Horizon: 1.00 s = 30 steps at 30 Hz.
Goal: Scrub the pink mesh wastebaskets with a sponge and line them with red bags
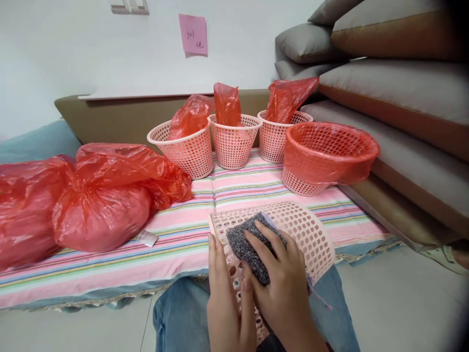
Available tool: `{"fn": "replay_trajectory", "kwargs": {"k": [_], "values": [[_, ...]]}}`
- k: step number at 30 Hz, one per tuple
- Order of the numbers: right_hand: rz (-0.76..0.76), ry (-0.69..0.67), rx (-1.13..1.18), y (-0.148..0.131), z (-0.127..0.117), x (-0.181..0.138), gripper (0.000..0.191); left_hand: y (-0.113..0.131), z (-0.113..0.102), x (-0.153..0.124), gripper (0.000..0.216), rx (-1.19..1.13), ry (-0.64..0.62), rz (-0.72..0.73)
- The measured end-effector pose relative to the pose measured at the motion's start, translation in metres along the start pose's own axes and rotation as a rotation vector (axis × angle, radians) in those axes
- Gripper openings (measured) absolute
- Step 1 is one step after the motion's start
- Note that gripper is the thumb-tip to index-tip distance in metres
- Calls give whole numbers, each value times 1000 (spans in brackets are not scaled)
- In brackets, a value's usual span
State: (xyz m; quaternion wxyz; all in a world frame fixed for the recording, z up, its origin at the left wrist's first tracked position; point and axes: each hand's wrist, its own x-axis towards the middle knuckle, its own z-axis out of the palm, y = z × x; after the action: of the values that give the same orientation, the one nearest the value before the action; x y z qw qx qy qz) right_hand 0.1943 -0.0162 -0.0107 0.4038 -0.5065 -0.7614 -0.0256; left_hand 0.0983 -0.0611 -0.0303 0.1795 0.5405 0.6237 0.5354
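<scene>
A pale pink perforated plastic basket (pixel 309 232) lies on its side across my lap. My left hand (pixel 229 303) holds its near left part, with long fingers stretched along the left edge and the thumb on the mesh side. Under my right hand (pixel 284 274) is a dark grey fuzzy scrubbing pad (pixel 244 239) with a lilac edge, pressed flat against the basket's upper side. The fingers of that hand are bent over the pad. A loose lilac thread (pixel 322 297) hangs out by the wrist.
Three pink baskets with red plastic bags (pixel 227 102) inside stand at the back of a striped cover (pixel 194 234). Right of them is a basket lined with a red bag (pixel 331 166). Full red bags (pixel 106 210) lie left. Grey-brown cushions (pixel 395 93) are stacked on the right.
</scene>
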Motion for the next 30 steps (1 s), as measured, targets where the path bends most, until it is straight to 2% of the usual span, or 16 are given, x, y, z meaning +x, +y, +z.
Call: {"fn": "replay_trajectory", "kwargs": {"k": [9, 14, 20, 26, 30], "values": [[14, 7, 28, 4, 1, -4, 42, -4, 5, -2, 61, -3, 75, 22], [18, 16, 29, 2, 3, -7, 45, -16, 8, -2, 63, 65, 96, 148], [28, -3, 37, 3, 1, -9, 46, -23, 6, -1, 71, 255, 153, 290], [32, 14, 17, 1, 1, -11, 45, -34, 4, 2, 70, 331, 155, 452], [25, 9, 17, 2, 0, -12, 43, -24, 7, -4, 71, 304, 161, 426]]}}
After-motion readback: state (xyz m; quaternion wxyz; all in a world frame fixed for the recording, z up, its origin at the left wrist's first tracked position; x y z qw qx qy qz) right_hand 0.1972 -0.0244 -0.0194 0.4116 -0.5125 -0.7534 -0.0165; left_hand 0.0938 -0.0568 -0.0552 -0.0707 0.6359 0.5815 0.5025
